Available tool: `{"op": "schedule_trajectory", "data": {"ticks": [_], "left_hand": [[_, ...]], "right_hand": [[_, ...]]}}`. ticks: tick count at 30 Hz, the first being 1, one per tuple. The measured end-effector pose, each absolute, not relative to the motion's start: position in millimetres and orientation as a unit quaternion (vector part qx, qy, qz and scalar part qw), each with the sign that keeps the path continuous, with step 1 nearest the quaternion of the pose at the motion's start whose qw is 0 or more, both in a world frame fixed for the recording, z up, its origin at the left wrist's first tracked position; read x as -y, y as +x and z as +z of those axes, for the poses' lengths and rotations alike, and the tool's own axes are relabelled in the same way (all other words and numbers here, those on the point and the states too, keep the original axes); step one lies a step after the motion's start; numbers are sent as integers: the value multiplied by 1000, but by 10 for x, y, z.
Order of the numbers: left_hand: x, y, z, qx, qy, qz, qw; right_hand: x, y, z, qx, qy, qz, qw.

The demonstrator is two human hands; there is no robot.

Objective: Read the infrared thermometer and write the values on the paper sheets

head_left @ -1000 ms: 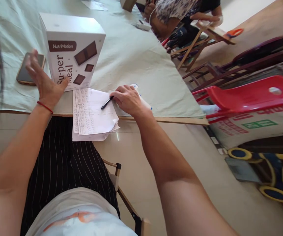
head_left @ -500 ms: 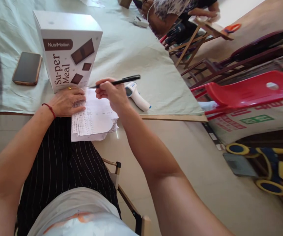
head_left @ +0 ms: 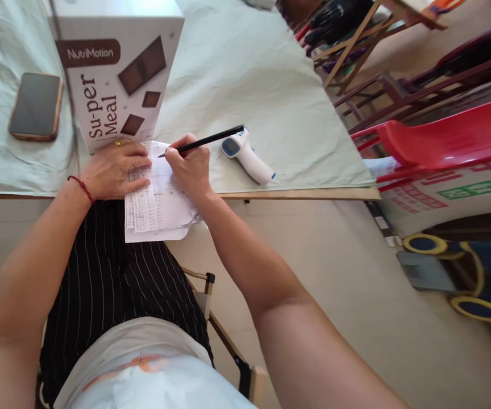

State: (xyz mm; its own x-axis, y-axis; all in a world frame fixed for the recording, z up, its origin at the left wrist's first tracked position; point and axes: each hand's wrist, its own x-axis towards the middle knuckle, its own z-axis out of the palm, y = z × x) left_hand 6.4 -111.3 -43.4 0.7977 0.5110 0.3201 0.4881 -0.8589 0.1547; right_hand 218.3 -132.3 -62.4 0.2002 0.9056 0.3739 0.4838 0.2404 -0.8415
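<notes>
In my right hand (head_left: 192,167) a black pen (head_left: 213,138) is gripped, its tip at the upper part of a notebook page. The notebook (head_left: 155,213) has several loose-edged sheets covered with handwriting and hangs over the table's front edge. My left hand (head_left: 115,170) lies flat on the notebook's left side, fingers stretched out, a ring on one finger and a red cord at the wrist. Just behind that hand stands a white NutriMotion box (head_left: 121,79). A white infrared thermometer (head_left: 249,159) lies to the right of my right hand.
A phone (head_left: 36,106) rests on the pale green tablecloth (head_left: 288,102) at left. To the right are a red plastic chair (head_left: 441,142), a printed white sack (head_left: 458,199) and a yellow-and-blue wheeled toy (head_left: 479,272). A folding chair's armrest (head_left: 228,341) is beside my lap.
My right hand has come down onto the page, and the pen tip now meets the paper. My left hand stays in place. The view has shifted, so the box and phone appear nearer the top.
</notes>
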Motion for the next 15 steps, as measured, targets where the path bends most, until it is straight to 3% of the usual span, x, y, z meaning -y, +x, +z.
{"op": "schedule_trajectory", "data": {"ticks": [15], "left_hand": [[1138, 76, -430, -280, 944, 169, 45]], "right_hand": [[1329, 2174, -645, 605, -577, 235, 497]]}}
